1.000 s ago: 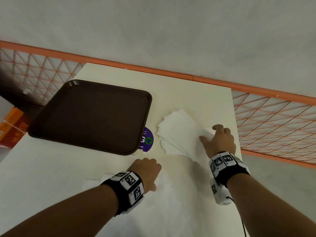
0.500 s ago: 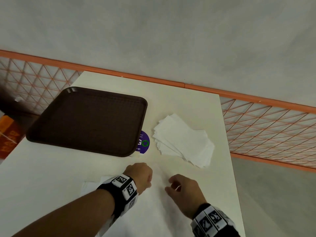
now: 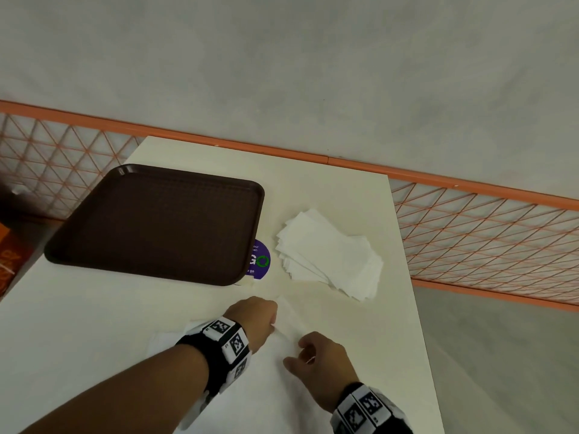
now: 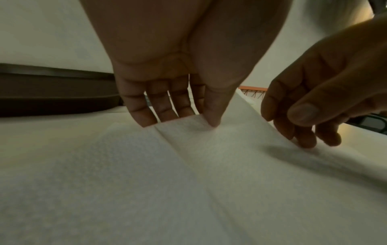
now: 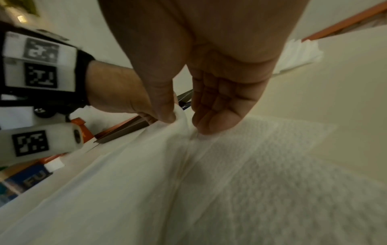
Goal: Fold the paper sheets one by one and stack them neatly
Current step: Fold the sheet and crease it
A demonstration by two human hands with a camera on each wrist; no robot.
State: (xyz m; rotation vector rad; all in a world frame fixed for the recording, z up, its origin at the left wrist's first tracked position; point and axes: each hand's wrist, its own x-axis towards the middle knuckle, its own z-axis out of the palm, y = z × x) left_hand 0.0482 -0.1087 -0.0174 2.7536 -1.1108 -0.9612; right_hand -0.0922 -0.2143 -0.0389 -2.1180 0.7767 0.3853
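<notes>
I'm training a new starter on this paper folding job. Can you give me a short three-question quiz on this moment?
1. True or false: the brown tray has folded sheets in it.
2. Which hand pinches the raised edge of the sheet between thumb and fingers? A) left hand B) right hand C) neither
3. Fill in: the paper stack lies to the ___ of the tray, seen from the head camera.

Key:
1. False; the tray holds no sheets.
2. B; the right hand pinches it, while the left hand holds the sheet down with its fingertips.
3. Right.
</notes>
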